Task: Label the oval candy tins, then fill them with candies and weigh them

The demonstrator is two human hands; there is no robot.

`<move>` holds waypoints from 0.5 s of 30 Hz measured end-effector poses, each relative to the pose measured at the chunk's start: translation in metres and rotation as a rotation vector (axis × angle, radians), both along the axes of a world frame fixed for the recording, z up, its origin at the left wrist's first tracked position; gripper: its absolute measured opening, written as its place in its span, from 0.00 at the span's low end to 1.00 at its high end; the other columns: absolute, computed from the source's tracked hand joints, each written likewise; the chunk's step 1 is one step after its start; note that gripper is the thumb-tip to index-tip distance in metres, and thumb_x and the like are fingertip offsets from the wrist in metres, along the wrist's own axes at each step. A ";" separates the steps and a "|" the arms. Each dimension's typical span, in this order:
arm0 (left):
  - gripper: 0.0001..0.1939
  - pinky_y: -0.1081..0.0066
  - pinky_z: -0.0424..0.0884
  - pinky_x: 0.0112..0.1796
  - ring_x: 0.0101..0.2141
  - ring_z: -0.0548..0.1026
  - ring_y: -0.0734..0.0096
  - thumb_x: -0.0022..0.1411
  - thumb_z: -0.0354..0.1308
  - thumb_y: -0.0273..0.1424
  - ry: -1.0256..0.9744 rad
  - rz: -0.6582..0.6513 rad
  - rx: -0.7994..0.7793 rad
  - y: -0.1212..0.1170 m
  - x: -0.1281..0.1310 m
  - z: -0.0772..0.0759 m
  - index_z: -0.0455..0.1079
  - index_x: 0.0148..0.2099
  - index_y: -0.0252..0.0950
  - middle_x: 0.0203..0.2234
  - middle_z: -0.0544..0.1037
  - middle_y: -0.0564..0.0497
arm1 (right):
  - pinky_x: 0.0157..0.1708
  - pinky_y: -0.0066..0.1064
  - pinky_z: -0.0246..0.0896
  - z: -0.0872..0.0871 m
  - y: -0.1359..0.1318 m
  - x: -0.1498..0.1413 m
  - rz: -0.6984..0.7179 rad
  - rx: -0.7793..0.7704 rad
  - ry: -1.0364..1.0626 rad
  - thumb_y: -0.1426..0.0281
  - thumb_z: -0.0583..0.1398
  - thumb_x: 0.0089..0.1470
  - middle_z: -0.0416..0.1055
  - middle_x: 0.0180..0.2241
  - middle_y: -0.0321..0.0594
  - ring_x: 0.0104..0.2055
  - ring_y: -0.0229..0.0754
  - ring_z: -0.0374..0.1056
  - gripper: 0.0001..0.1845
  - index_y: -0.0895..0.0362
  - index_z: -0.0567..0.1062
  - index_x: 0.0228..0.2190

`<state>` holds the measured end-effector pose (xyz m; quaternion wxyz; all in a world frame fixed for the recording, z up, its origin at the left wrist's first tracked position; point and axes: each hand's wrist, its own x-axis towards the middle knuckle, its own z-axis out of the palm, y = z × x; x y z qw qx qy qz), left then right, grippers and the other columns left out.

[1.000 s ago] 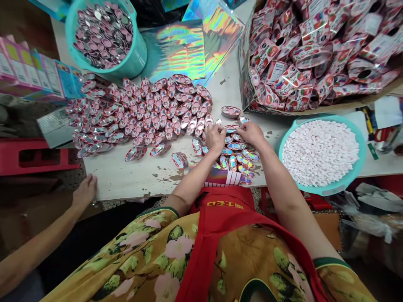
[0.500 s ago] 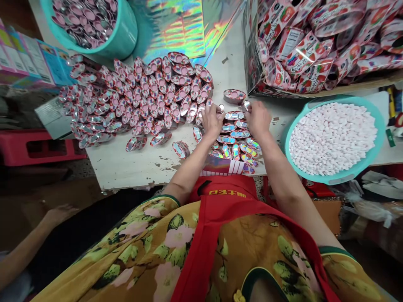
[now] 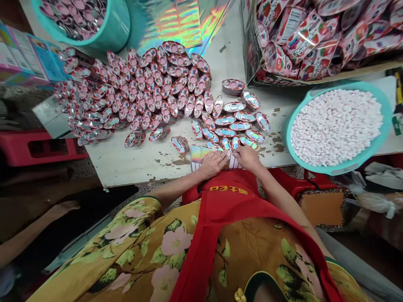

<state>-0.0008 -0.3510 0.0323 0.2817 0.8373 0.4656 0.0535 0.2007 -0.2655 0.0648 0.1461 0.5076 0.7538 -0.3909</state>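
Observation:
My left hand (image 3: 215,162) lies with its fingers stretched flat over a shiny rainbow sticker sheet (image 3: 199,153) at the table's front edge. Beside it, my right hand (image 3: 247,158) pinches at the white-striped part of the same sheet; its fingertips partly hide what they grip. Just beyond both hands stand several small oval strawberry-print containers with shiny rainbow tops (image 3: 225,132). Further left, a dense group of similar containers shows pink ovals on top (image 3: 148,97). One more pink-topped container (image 3: 233,86) stands near the box.
A cardboard box (image 3: 252,63) of strawberry-print packs sits at the back right. At right is a turquoise basin (image 3: 288,144) of small pale pieces; another turquoise tub (image 3: 121,25) holds silver-and-pink pieces. Rainbow sheets (image 3: 176,21) lie at the back. Another person's hand (image 3: 64,207) shows at left.
Both hands have drawn back from the containers to the sticker sheet at the front edge. The shiny-topped containers they covered now show. The view has shifted slightly.

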 end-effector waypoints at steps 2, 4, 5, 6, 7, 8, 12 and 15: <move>0.15 0.53 0.68 0.55 0.59 0.72 0.54 0.72 0.49 0.31 -0.129 -0.027 -0.074 -0.003 -0.004 0.004 0.76 0.50 0.38 0.60 0.74 0.38 | 0.42 0.36 0.57 -0.002 -0.001 -0.001 -0.034 0.006 0.010 0.68 0.56 0.64 0.80 0.42 0.46 0.47 0.51 0.69 0.14 0.55 0.82 0.36; 0.12 0.57 0.71 0.54 0.54 0.76 0.59 0.71 0.50 0.32 -0.313 0.011 -0.220 -0.005 -0.006 0.010 0.76 0.43 0.39 0.52 0.80 0.41 | 0.44 0.38 0.58 -0.004 -0.003 -0.002 -0.056 0.009 0.017 0.68 0.56 0.64 0.80 0.41 0.48 0.48 0.53 0.69 0.14 0.56 0.82 0.35; 0.11 0.59 0.73 0.51 0.49 0.78 0.62 0.70 0.52 0.33 -0.410 0.107 -0.299 -0.004 -0.005 0.014 0.75 0.40 0.39 0.46 0.82 0.43 | 0.45 0.38 0.58 -0.004 -0.004 -0.001 -0.076 0.014 0.025 0.68 0.57 0.63 0.80 0.41 0.49 0.48 0.53 0.69 0.13 0.57 0.81 0.35; 0.10 0.62 0.75 0.49 0.44 0.80 0.64 0.68 0.54 0.34 -0.506 0.260 -0.372 -0.001 -0.004 0.018 0.74 0.37 0.39 0.40 0.83 0.45 | 0.46 0.39 0.59 -0.005 -0.004 -0.001 -0.111 0.030 0.046 0.68 0.57 0.63 0.79 0.42 0.50 0.48 0.53 0.69 0.12 0.57 0.81 0.36; 0.08 0.64 0.76 0.45 0.39 0.80 0.66 0.66 0.57 0.36 -0.598 0.451 -0.435 0.003 -0.002 0.023 0.73 0.36 0.39 0.35 0.83 0.47 | 0.48 0.39 0.59 -0.004 -0.005 0.000 -0.165 0.055 0.087 0.68 0.57 0.63 0.79 0.43 0.50 0.49 0.53 0.69 0.12 0.57 0.81 0.37; 0.08 0.65 0.77 0.42 0.35 0.80 0.68 0.63 0.60 0.37 -0.684 0.652 -0.485 0.009 0.001 0.028 0.71 0.35 0.38 0.32 0.82 0.49 | 0.50 0.39 0.59 -0.003 -0.005 0.001 -0.236 0.077 0.154 0.66 0.57 0.63 0.79 0.44 0.49 0.49 0.52 0.69 0.12 0.57 0.80 0.39; 0.16 0.71 0.76 0.33 0.26 0.76 0.74 0.50 0.71 0.38 -0.955 1.136 -0.594 0.043 0.013 0.045 0.68 0.32 0.37 0.25 0.77 0.55 | 0.47 0.35 0.64 0.005 0.000 0.002 -0.535 -0.099 0.539 0.55 0.54 0.64 0.78 0.43 0.43 0.45 0.45 0.71 0.20 0.55 0.77 0.43; 0.17 0.74 0.74 0.30 0.24 0.75 0.75 0.47 0.72 0.38 -1.050 1.229 -0.573 0.065 0.017 0.049 0.67 0.32 0.37 0.24 0.76 0.56 | 0.36 0.31 0.64 0.008 0.009 -0.005 -0.644 -0.298 0.648 0.49 0.61 0.54 0.76 0.31 0.38 0.33 0.40 0.69 0.22 0.56 0.75 0.34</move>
